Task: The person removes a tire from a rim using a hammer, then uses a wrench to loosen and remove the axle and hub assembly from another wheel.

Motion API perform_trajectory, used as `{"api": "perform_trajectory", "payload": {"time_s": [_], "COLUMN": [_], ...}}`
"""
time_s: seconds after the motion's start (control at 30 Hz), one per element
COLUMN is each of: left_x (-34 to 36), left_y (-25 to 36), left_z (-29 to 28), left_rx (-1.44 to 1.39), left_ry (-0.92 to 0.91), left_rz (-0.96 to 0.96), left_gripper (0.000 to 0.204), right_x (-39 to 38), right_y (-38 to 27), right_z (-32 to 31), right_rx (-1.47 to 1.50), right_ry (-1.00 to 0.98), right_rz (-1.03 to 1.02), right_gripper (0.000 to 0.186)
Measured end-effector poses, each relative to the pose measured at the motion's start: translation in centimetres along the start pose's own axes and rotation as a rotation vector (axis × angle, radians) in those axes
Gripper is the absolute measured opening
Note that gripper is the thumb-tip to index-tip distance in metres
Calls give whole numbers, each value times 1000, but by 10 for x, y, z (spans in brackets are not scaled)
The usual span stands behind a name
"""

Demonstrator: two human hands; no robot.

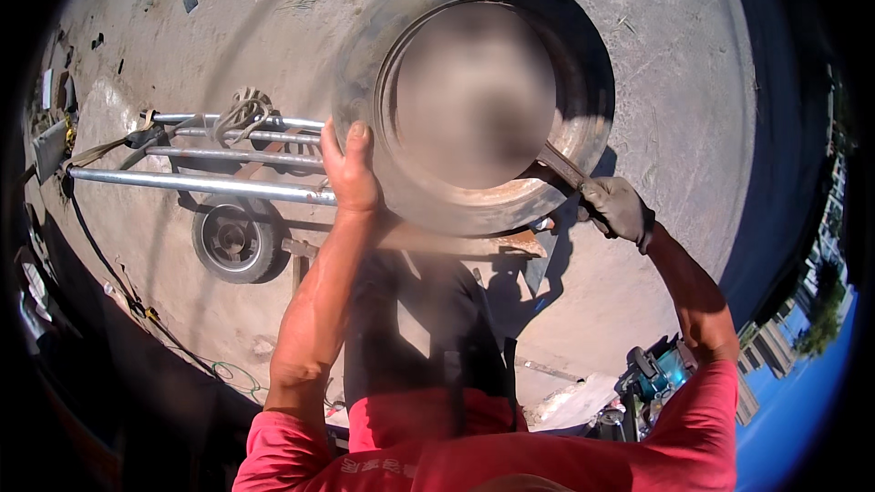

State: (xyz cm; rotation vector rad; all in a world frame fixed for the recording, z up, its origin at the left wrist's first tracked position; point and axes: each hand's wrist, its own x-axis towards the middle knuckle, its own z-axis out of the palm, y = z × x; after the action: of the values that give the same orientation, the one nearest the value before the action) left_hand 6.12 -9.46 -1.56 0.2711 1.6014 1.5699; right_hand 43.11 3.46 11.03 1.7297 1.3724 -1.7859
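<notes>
A worn black tire stands in front of me with its round opening facing me, and the inside of that opening is blurred out. My bare left hand holds the tire's lower left edge, its thumb on the near side. At the lower right of the tire, my right hand wears a grey work glove and is closed around a flat metal pry bar. The bar's far end reaches in at the rusty inner rim.
On the left lies a frame of shiny metal tubes with straps and a small spoked wheel. A rusty metal piece sits beneath the tire. Teal-and-black machinery stands lower right. A black cable crosses the concrete ground at left.
</notes>
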Motion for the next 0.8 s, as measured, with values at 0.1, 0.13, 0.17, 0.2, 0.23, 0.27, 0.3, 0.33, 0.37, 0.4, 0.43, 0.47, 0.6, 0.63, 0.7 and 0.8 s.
{"api": "perform_trajectory", "payload": {"time_s": [0.1, 0.13, 0.17, 0.2, 0.23, 0.27, 0.3, 0.33, 0.37, 0.4, 0.43, 0.47, 0.6, 0.63, 0.7, 0.8], "left_x": [-1, -1, 1, -3, 1, 2, 0, -1, 6, 1, 4, 4, 4, 4, 7, 7], "left_y": [-8, -11, -5, -2, -4, -10, -4, -4, 1, -6, -11, -8, 1, 2, 2, -1], "left_z": [-6, -10, -7, 2, -10, -21, -18, -14, -3, -9, -9, -6, -1, -2, 1, -5], "left_rx": [15, 15, 161, 82, 95, 111, 177, 184, 176, 211, 226, 186, 162, 160, 142, 137], "left_ry": [-8, -11, 31, 49, 32, 33, 47, 35, 17, 48, 74, 66, 29, 18, 21, 3], "left_rz": [29, 41, 64, 44, 83, 110, 106, 109, 124, 125, 143, 125, 103, 99, 126, 115], "left_gripper": [54, 54, 52, 51, 51, 51, 52, 52, 53, 55, 57, 59, 65, 65, 64, 61], "right_x": [-4, -7, -7, -6, -3, -1, -5, -15, -10, -14, -12, -14, -13, -14, -22, -39], "right_y": [-7, -9, -6, -3, -1, -3, 1, 6, 11, 15, 12, 16, 17, 13, 1, 26], "right_z": [8, 9, 10, 9, 12, 24, 48, 66, 72, 82, 76, 72, 64, 64, 62, 35], "right_rx": [-8, -15, -5, 6, 7, 31, 72, 118, 177, 171, 156, 146, 138, 131, 144, 53], "right_ry": [13, 25, 23, 21, -6, 13, 32, 78, 99, 141, 110, 75, 74, 51, 44, 67], "right_rz": [-7, -12, -11, -9, -8, -4, 24, 49, 26, 24, 41, 71, 13, -9, -33, -26], "right_gripper": [50, 51, 51, 51, 51, 51, 51, 51, 53, 54, 53, 53, 52, 52, 52, 53]}}
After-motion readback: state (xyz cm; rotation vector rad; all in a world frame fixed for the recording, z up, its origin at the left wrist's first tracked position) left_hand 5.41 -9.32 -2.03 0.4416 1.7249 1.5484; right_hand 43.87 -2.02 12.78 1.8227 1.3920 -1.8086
